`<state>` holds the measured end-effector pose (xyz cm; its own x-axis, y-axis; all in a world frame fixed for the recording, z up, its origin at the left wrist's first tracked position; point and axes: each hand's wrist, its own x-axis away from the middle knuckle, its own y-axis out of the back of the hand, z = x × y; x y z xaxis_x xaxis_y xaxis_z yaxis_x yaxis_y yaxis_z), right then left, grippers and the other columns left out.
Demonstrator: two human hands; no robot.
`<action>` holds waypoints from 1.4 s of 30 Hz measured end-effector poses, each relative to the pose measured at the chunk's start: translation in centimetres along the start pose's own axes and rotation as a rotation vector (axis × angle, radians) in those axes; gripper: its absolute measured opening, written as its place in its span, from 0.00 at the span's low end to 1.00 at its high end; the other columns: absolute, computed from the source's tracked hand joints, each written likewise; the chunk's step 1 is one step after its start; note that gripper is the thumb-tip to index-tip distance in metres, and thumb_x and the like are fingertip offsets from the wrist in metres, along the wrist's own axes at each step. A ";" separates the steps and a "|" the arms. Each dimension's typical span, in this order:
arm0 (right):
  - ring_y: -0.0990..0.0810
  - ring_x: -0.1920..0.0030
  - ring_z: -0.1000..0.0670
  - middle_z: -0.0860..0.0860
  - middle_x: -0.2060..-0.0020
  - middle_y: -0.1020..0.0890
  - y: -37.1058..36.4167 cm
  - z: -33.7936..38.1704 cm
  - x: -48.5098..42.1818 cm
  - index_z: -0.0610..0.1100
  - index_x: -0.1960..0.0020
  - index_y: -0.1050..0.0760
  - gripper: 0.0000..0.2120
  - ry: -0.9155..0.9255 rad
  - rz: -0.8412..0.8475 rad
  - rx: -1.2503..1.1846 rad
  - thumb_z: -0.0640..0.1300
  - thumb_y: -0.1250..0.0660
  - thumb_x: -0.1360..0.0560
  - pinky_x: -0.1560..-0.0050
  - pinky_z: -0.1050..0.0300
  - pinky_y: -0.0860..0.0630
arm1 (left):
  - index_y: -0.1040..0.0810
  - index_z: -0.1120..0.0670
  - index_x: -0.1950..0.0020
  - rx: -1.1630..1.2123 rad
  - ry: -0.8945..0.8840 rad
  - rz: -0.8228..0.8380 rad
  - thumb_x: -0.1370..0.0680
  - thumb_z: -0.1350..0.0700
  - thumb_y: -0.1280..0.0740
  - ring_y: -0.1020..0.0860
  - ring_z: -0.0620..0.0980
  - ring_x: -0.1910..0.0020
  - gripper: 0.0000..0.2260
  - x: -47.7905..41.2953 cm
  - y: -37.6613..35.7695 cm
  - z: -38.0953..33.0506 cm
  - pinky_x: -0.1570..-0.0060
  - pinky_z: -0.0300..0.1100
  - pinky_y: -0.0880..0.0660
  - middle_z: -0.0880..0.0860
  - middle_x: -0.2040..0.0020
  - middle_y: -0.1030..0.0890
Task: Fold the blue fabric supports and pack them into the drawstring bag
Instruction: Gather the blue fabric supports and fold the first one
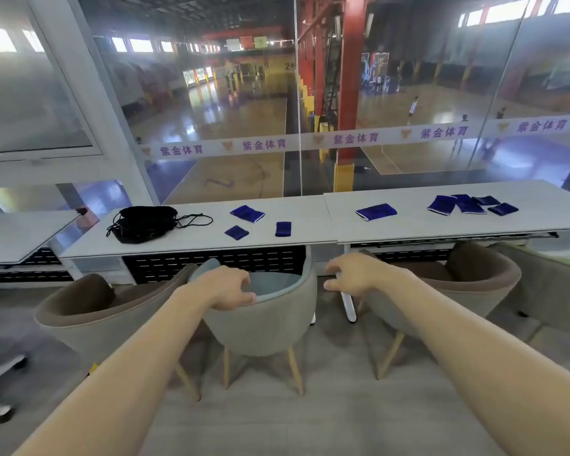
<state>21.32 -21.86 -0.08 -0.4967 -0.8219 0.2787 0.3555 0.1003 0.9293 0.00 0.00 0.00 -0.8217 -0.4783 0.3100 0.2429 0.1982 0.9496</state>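
A pile of black drawstring bags point(142, 222) lies on the left part of the long white table point(310, 225), cords trailing to the right. Three blue fabric supports lie next to it: a larger one point(247, 213) and two small ones point(236, 232) point(283, 229). Farther right lies another blue support point(375, 212), then a cluster of several blue supports point(471, 205). My left hand point(229, 287) is at the back rim of a grey chair point(267, 324), fingers loosely curled; I cannot tell if it touches. My right hand point(349, 278) hovers beside that chair, fingers loosely curled, holding nothing.
Three tub chairs stand between me and the table: a brown-lined one point(79, 311) at left, the grey one in the middle, another point(474, 278) at right. A glass wall point(293, 126) rises right behind the table. A second table point(14, 235) angles off at far left.
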 end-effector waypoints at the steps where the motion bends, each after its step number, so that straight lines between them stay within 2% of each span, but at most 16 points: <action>1: 0.30 0.20 0.45 0.49 0.19 0.28 -0.6 0.0 -0.4 0.48 0.17 0.31 0.29 -0.004 0.011 -0.004 0.58 0.36 0.15 0.21 0.47 0.32 | 0.25 0.50 0.22 -0.009 0.001 0.012 0.15 0.37 0.35 0.24 0.53 0.28 0.26 -0.2 -0.2 0.4 0.34 0.48 0.27 0.50 0.26 0.21; 8: 0.25 0.26 0.45 0.48 0.26 0.21 -5.7 -1.1 -2.5 0.48 0.18 0.29 0.29 -0.045 0.116 -0.057 0.58 0.34 0.15 0.27 0.49 0.27 | 0.26 0.49 0.22 -0.033 0.002 0.125 0.15 0.38 0.35 0.23 0.54 0.29 0.25 -3.5 -4.6 2.1 0.32 0.52 0.24 0.53 0.27 0.21; 14: 0.25 0.28 0.45 0.48 0.30 0.21 -7.7 -4.4 -7.3 0.49 0.23 0.25 0.23 -0.058 0.173 -0.068 0.56 0.34 0.16 0.31 0.49 0.26 | 0.26 0.46 0.21 0.019 0.011 0.169 0.16 0.37 0.34 0.22 0.54 0.30 0.25 -10.0 -7.7 2.1 0.31 0.52 0.23 0.51 0.25 0.22; 17: 0.26 0.28 0.45 0.47 0.29 0.22 -7.5 -7.3 -12.0 0.49 0.22 0.26 0.23 -0.043 0.202 -0.050 0.55 0.35 0.15 0.31 0.49 0.27 | 0.25 0.45 0.24 0.005 0.024 0.196 0.16 0.37 0.35 0.21 0.53 0.31 0.24 -14.9 -8.4 1.8 0.32 0.53 0.22 0.50 0.27 0.21; 20: 0.24 0.31 0.45 0.48 0.31 0.21 -6.9 -10.5 -18.0 0.48 0.26 0.24 0.22 -0.031 0.212 -0.059 0.56 0.35 0.16 0.32 0.47 0.24 | 0.23 0.46 0.28 0.006 0.055 0.214 0.16 0.37 0.36 0.20 0.53 0.36 0.21 -20.2 -8.6 1.8 0.37 0.53 0.21 0.50 0.34 0.19; 25: 0.24 0.29 0.45 0.49 0.30 0.20 -5.6 -14.1 -28.2 0.46 0.27 0.23 0.23 0.034 0.239 -0.052 0.57 0.34 0.17 0.30 0.47 0.25 | 0.25 0.49 0.24 0.049 0.138 0.235 0.15 0.38 0.35 0.20 0.55 0.34 0.23 -27.8 -7.7 1.7 0.35 0.54 0.21 0.52 0.30 0.20; 29: 0.19 0.35 0.44 0.48 0.38 0.17 -4.6 -14.7 -35.2 0.46 0.35 0.20 0.18 0.086 0.275 -0.046 0.55 0.34 0.19 0.38 0.48 0.22 | 0.24 0.51 0.27 0.091 0.190 0.229 0.16 0.38 0.37 0.19 0.57 0.38 0.23 -32.4 -7.0 3.0 0.37 0.56 0.20 0.54 0.32 0.18; 31: 0.21 0.33 0.44 0.47 0.34 0.18 -4.5 -14.2 -38.0 0.46 0.32 0.20 0.18 0.118 0.296 -0.030 0.53 0.34 0.18 0.42 0.52 0.26 | 0.24 0.52 0.28 0.092 0.210 0.238 0.16 0.38 0.36 0.19 0.57 0.38 0.23 -34.1 -7.0 4.2 0.37 0.55 0.21 0.54 0.34 0.18; 33: 0.23 0.28 0.45 0.47 0.28 0.20 -4.4 -13.5 -41.0 0.47 0.26 0.23 0.22 0.132 0.318 -0.031 0.53 0.35 0.17 0.36 0.53 0.26 | 0.23 0.51 0.29 0.101 0.231 0.237 0.16 0.39 0.35 0.20 0.58 0.35 0.22 -35.9 -7.2 5.8 0.36 0.54 0.22 0.54 0.32 0.18; 35: 0.22 0.29 0.44 0.47 0.28 0.21 -4.6 -12.8 -44.0 0.47 0.24 0.24 0.24 0.139 0.337 -0.040 0.54 0.35 0.17 0.31 0.49 0.25 | 0.23 0.49 0.30 0.137 0.253 0.236 0.16 0.39 0.35 0.20 0.57 0.34 0.20 -37.7 -7.5 7.8 0.36 0.53 0.22 0.52 0.32 0.18; 42: 0.20 0.34 0.43 0.47 0.32 0.19 -6.1 -10.2 -54.8 0.46 0.29 0.22 0.22 0.120 0.333 -0.013 0.57 0.35 0.19 0.33 0.45 0.22 | 0.23 0.48 0.27 0.186 0.279 0.233 0.17 0.39 0.34 0.19 0.55 0.34 0.21 -46.5 -8.6 15.6 0.34 0.51 0.22 0.52 0.32 0.18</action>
<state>54.47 16.80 -23.50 -0.2558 -0.8054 0.5348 0.4927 0.3673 0.7888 28.09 33.90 -23.36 -0.5777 -0.6110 0.5412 0.2879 0.4678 0.8356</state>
